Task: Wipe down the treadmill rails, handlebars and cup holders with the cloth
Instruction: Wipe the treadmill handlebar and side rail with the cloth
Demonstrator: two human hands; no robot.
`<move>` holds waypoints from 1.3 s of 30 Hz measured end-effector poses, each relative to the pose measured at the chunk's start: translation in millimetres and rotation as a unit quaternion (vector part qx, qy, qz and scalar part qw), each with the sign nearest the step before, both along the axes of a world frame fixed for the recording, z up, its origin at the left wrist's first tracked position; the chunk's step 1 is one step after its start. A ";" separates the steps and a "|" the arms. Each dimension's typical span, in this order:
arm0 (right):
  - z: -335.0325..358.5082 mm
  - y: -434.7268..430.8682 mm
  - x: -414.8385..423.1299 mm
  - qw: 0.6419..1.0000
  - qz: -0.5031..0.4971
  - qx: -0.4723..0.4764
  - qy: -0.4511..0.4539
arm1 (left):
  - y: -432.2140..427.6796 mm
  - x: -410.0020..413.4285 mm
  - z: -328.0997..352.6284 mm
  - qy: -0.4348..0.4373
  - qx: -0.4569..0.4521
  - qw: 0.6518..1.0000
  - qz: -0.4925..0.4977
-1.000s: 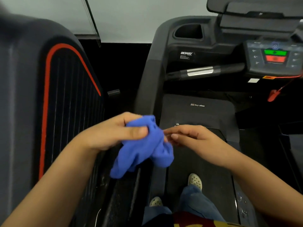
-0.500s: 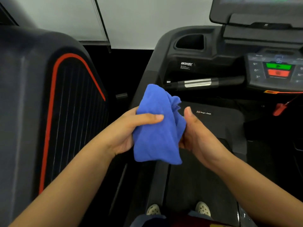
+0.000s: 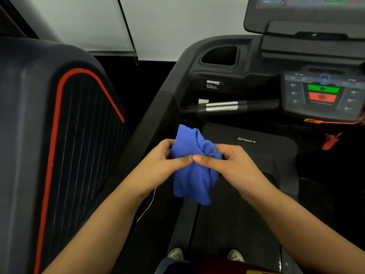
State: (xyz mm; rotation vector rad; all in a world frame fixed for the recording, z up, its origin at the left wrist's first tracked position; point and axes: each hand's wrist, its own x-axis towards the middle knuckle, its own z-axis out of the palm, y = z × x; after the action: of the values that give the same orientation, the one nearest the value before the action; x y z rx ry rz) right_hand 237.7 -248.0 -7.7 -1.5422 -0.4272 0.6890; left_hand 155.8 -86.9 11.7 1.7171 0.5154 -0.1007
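A bunched blue cloth (image 3: 192,175) hangs in front of me over the treadmill deck. My left hand (image 3: 164,163) grips its left side and my right hand (image 3: 229,163) grips its right side, with the two thumbs touching at the front. Beyond the hands, the treadmill's left side rail (image 3: 158,107) slopes up to the console. A black handlebar with a silver sensor band (image 3: 222,106) runs across under the console. Above it at the left sits a dark cup holder (image 3: 219,55).
The control panel with a green and a red button (image 3: 323,93) is at right, a screen (image 3: 304,14) above it, and a red safety clip (image 3: 329,141) dangling. A neighbouring machine's black shroud with red trim (image 3: 59,135) fills the left. My shoes (image 3: 175,254) stand on the belt.
My right hand has shifted from flat behind the cloth to gripping its front, and both thumbs now meet. The cloth is bunched tighter, and the view has tilted slightly upward.
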 end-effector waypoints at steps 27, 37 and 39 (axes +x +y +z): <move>-19.9 -81.2 72.5 0.992 0.086 0.029 0.083 | -112.6 30.9 -41.7 -0.168 -0.250 0.924 0.235; -16.7 7.7 70.1 0.970 0.195 -0.066 0.126 | -53.8 21.6 -31.2 -0.147 -0.072 0.942 0.292; -15.2 23.6 70.4 0.980 0.176 -0.054 0.079 | -39.9 20.7 -29.5 -0.164 -0.120 0.928 0.312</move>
State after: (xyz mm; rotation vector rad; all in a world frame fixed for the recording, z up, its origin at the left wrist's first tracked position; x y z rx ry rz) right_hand 308.1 -224.3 -22.8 -1.5134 -0.5581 1.1176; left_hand 176.6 -126.8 -17.9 1.2305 0.7382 0.5522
